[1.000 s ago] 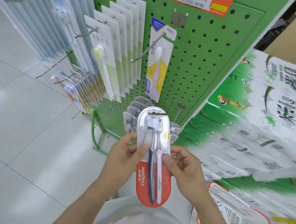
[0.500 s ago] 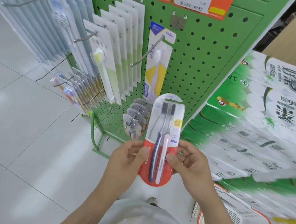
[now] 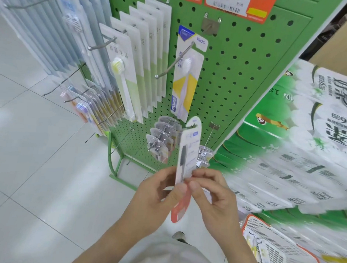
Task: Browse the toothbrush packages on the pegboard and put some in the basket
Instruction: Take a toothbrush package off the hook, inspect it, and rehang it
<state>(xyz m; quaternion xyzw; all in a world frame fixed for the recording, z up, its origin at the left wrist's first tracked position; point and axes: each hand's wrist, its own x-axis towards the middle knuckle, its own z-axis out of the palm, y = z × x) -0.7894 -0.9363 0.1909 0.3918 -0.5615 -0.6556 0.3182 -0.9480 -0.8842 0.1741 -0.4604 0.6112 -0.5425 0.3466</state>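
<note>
A red-and-white Colgate toothbrush package stands nearly edge-on in front of the green pegboard, blurred. My left hand pinches its left side with thumb and fingers. My right hand pinches its right edge. On the pegs hang a Frog toothbrush package, white-and-green packages and several clear blister packs. The white basket with an orange rim sits at the lower right with a package or two inside.
Stacked green-and-white tissue packs fill the right side. More pale toothbrush packages hang on the left rack above the tiled floor. Bare metal hooks stick out from the board. Orange price tags sit at the top.
The package has turned from facing me to nearly edge-on between both hands, and the view has shifted slightly.
</note>
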